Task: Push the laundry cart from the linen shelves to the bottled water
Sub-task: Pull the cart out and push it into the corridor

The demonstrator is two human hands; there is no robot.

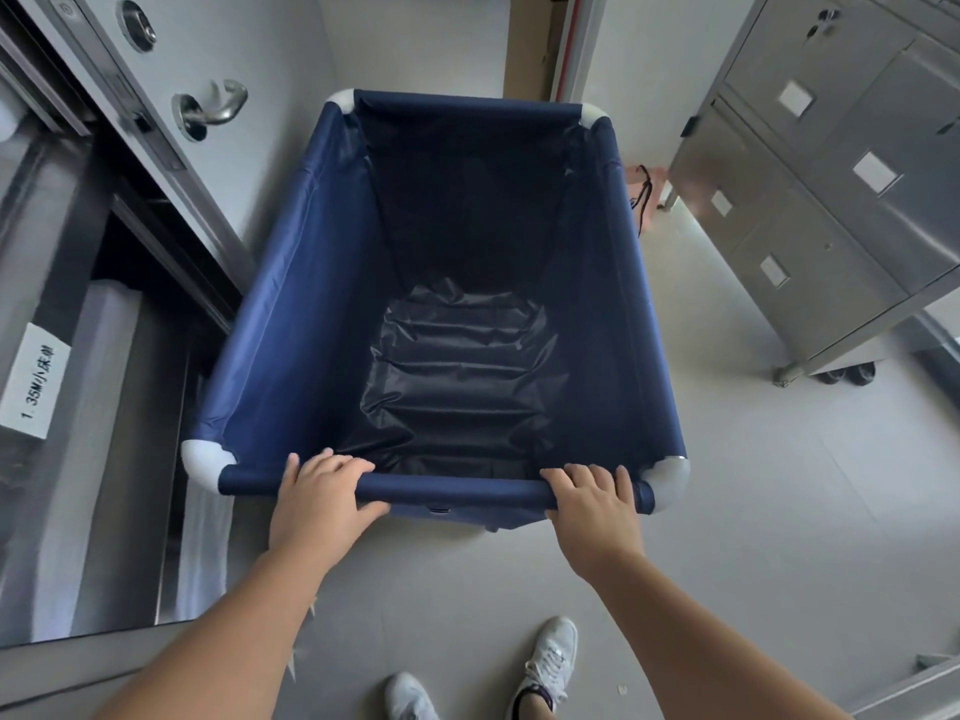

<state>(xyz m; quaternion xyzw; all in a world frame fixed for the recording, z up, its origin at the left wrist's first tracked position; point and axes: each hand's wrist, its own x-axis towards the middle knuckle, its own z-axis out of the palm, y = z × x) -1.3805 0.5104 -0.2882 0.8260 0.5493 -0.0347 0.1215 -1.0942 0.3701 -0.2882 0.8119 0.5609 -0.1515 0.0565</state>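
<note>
Here, laundry cart [291,324] standing on the grey floor [753,511], navy fabric walls, white corner caps, dark crumpled liner at the bottom, nothing inside. Left hand [317,493] wrapped over the near rail close to the near-left corner, fingers curled on top, thumb underneath. Right hand [597,504] gripping the same rail close to the near-right corner, fingers over the top. Both arms extended, bare. Linen shelves [78,356] just beside the cart's left wall, steel, with a white label on a shelf edge and pale folded fabric below. Grey door [182,96] with a lever handle near the far-left corner. Steel cabinet [810,189] well apart to the right. White sneakers [545,662] on the floor behind the near rail. Bottled water not visible.
</note>
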